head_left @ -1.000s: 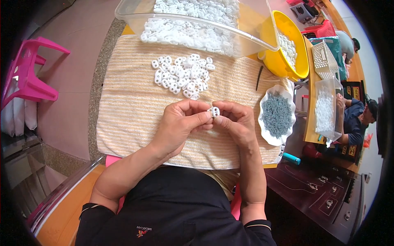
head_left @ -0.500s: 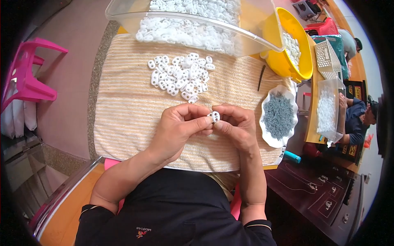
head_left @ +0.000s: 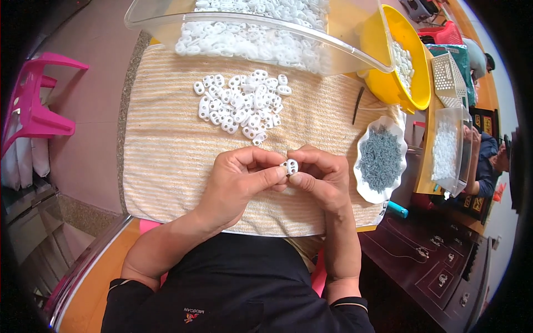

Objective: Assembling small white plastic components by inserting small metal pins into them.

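Note:
A small white two-hole plastic piece (head_left: 291, 166) is pinched between both hands above the striped towel (head_left: 166, 183). My left hand (head_left: 236, 180) grips its left side with thumb and fingers closed. On its right side, the thumb and fingertips of my right hand (head_left: 325, 175) press against it. Part of the piece is hidden behind the fingertips. Just beyond the hands lies a loose pile of similar white pieces (head_left: 239, 105), most showing two dark holes.
A clear plastic bin (head_left: 266, 23) full of white pieces stands at the far edge. To its right is a yellow basin (head_left: 419, 91). A white scalloped dish (head_left: 373, 194) holds small grey parts (head_left: 380, 158). A black strip (head_left: 358, 104) lies nearby. Another person sits at far right.
The view has shifted slightly, so the bin, dish and pile sit a little differently in the picture. Both hands keep the same pinch on the white piece.

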The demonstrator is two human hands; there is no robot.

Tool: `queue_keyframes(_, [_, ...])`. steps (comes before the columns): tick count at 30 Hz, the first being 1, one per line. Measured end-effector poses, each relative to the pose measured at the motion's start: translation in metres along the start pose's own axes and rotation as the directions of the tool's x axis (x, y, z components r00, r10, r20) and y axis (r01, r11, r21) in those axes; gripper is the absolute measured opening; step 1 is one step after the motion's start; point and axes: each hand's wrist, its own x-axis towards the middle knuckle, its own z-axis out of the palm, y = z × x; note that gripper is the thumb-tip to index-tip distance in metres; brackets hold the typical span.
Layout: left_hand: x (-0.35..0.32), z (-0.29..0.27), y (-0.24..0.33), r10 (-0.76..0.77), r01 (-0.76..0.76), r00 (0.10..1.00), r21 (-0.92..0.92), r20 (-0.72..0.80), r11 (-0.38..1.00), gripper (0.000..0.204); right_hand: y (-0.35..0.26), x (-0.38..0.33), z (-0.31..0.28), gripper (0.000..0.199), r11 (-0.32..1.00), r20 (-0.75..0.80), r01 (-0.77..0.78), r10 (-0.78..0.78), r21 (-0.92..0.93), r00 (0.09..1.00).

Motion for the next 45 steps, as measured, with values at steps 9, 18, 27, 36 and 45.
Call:
queue_keyframes(9, [0.001, 0.000, 0.002, -0.011, 0.011, 1.000, -0.019, 0.022, 1.000, 0.015, 0.001, 0.000, -0.003, 0.034, 1.000, 0.032, 0.027, -0.027, -0.003, 0.999])
queue_keyframes(18, [0.002, -0.004, -0.001, -0.063, 0.081, 0.992, -0.173, 0.108, 0.982, 0.016, 0.001, -0.001, 0.000, 0.034, 0.999, 0.014, 0.047, -0.047, 0.000, 0.999])
queue_keyframes(27, [0.004, -0.002, 0.000, -0.069, 0.106, 0.981, -0.204, 0.181, 0.973, 0.015, 0.000, -0.002, 0.005, 0.036, 0.990, 0.018, 0.138, -0.138, 0.017, 0.990])
queue_keyframes(36, [0.002, -0.002, 0.003, -0.069, 0.116, 0.971, -0.197, 0.230, 0.973, 0.016, -0.007, -0.003, 0.011, 0.035, 0.981, 0.008, 0.196, -0.196, -0.017, 0.981])
queue_keyframes(45, [-0.004, 0.002, -0.001, -0.043, 0.094, 0.971, -0.210, 0.235, 0.973, 0.015, -0.012, -0.009, 0.017, 0.033, 0.957, 0.024, 0.226, -0.226, -0.181, 0.974])
